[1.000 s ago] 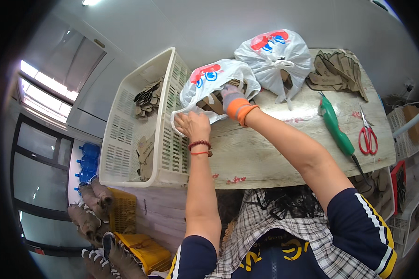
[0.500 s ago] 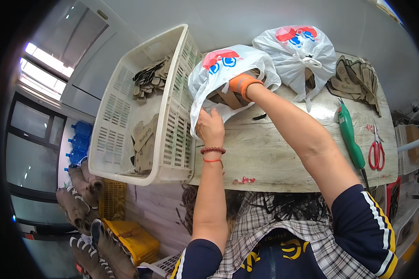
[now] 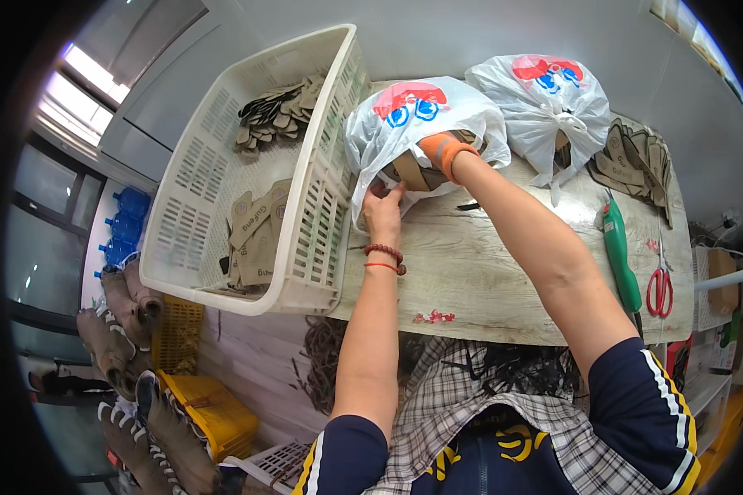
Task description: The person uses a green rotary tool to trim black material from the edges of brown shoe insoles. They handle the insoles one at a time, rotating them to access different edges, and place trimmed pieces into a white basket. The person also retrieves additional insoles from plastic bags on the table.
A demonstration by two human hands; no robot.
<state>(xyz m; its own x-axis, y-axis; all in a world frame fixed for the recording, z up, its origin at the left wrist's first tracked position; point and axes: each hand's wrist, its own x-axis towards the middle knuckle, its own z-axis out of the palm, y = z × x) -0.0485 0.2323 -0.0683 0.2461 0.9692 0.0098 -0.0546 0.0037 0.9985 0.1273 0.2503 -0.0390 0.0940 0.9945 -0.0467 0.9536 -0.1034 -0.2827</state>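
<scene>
A white plastic bag (image 3: 480,115) with a red and blue print lies on the table, its mouth turned toward me. Inside it show flat tan pieces (image 3: 410,172), shaped like shoe tongues. My right hand (image 3: 447,153), in an orange glove, reaches into the mouth; its fingers are hidden in there. At the near left edge of the mouth, my bare left hand (image 3: 383,210) grips the bag's rim, thumb beside a tan piece. Behind to the right stands a second, knotted white plastic bag (image 3: 545,124). A small black strip (image 3: 468,206) lies near the first bag.
Left of the bags, a white plastic crate (image 3: 285,247) holds stacks of tan pieces. More tan pieces (image 3: 631,165) are fanned at the table's far right. A green corded hand tool (image 3: 620,256) and red-handled scissors (image 3: 660,289) lie at right. Brown shoes (image 3: 111,338) hang low at left.
My left hand has shifted its grip up toward the bag's mouth, its thumb now beside a tan piece. The right hand stays inside the bag. The whole view has shifted slightly.
</scene>
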